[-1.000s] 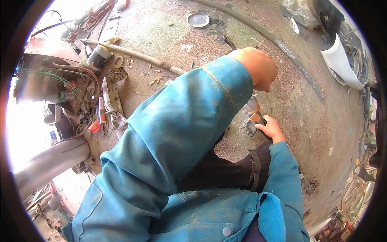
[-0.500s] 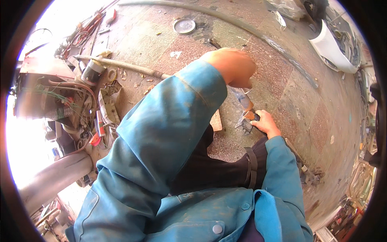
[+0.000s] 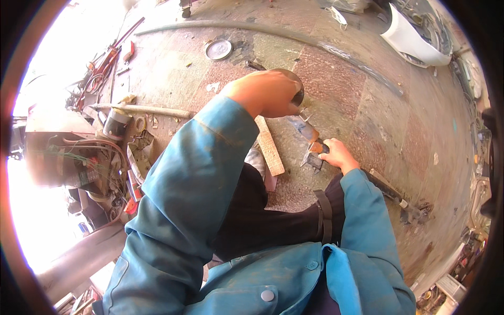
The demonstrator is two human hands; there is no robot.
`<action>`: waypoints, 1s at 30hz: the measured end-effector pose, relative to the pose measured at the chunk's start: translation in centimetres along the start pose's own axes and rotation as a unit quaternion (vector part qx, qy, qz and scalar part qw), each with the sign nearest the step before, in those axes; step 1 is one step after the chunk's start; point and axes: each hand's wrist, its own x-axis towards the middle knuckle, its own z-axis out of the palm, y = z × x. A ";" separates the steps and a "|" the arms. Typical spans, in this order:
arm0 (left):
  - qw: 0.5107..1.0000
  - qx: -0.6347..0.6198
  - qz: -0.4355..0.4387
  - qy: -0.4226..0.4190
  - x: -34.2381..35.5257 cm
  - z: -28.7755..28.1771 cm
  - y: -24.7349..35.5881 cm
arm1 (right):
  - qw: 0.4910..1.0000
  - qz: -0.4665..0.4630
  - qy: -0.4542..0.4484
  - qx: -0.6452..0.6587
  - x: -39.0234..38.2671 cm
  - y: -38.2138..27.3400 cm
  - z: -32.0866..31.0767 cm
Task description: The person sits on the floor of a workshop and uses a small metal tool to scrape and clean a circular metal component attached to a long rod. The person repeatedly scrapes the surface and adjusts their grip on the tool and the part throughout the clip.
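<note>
My left hand is closed around a dark, rounded object; its kind is hidden behind the fingers. Just below it lies a grey metal piece with an orange-brown patch, tilted down toward my right hand. My right hand has its fingers wrapped over the black and orange end of that piece, close to the floor. Under this end sits a small grey angular metal block. A pale wooden strip lies on the floor between my left forearm and the metal piece.
A long grey pipe curves across the floor ahead. A round metal lid lies before it. Scrap and a dark can crowd the left. A white curved panel lies far right, a long dark tool right of my leg.
My left hand has shifted left, and the dark rounded object now shows beside it. The wooden strip is more exposed. My right hand keeps its hold; the whole view has shifted slightly.
</note>
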 end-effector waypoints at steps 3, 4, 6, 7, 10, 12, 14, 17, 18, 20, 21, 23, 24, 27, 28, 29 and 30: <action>1.000 -0.001 -0.015 -0.009 -0.1 -0.2 0.2 | 1.000 0.006 -0.005 -0.002 0.2 0.3 0.1; 1.000 0.002 -0.013 -0.007 -0.1 -0.2 0.2 | 1.000 0.009 0.000 0.000 0.2 0.4 0.2; 1.000 0.009 -0.008 -0.005 -0.2 -0.1 0.2 | 1.000 0.014 0.009 0.004 0.2 0.6 0.5; 1.000 0.004 -0.006 -0.003 -0.3 -0.1 0.1 | 1.000 0.011 0.010 0.006 0.2 0.7 0.5; 1.000 -0.003 -0.003 -0.002 -0.3 0.1 0.0 | 1.000 0.002 0.015 0.009 0.2 0.8 0.6; 1.000 0.002 0.003 -0.006 -0.2 0.0 0.0 | 1.000 -0.002 0.020 0.008 0.1 0.8 0.6; 1.000 0.005 -0.002 -0.011 -0.2 -0.2 0.2 | 1.000 0.003 0.014 0.002 0.0 0.9 0.5; 1.000 -0.003 0.001 0.004 -0.3 -0.2 0.5 | 1.000 0.007 0.012 0.001 0.1 1.3 0.5; 1.000 -0.007 0.003 0.012 -0.4 -0.1 0.4 | 1.000 0.007 0.012 0.004 0.1 1.2 0.5; 1.000 -0.006 0.004 0.010 -0.3 0.1 0.2 | 1.000 0.022 -0.002 0.001 0.2 1.2 0.3; 1.000 -0.006 0.005 0.009 -0.2 0.3 0.1 | 1.000 0.029 -0.009 -0.001 0.2 1.1 0.1; 1.000 -0.011 0.004 0.008 -0.1 0.7 -0.2 | 1.000 0.026 -0.007 -0.003 -0.2 0.9 0.1; 1.000 -0.013 0.005 0.009 0.0 0.7 -0.3 | 1.000 0.024 -0.005 -0.005 -0.4 1.1 0.0; 1.000 -0.009 0.006 -0.002 0.1 0.2 -0.7 | 1.000 0.013 0.005 -0.001 -0.5 1.2 0.0; 1.000 -0.008 0.008 -0.003 0.1 0.1 -0.6 | 1.000 0.017 0.004 0.001 -0.5 1.0 -0.1; 1.000 -0.008 0.008 -0.003 0.1 0.1 -0.6 | 1.000 0.020 0.003 0.004 -0.5 0.8 -0.1; 1.000 -0.007 0.013 -0.003 0.3 0.0 -0.4 | 1.000 0.027 0.003 0.005 -0.7 1.0 -0.2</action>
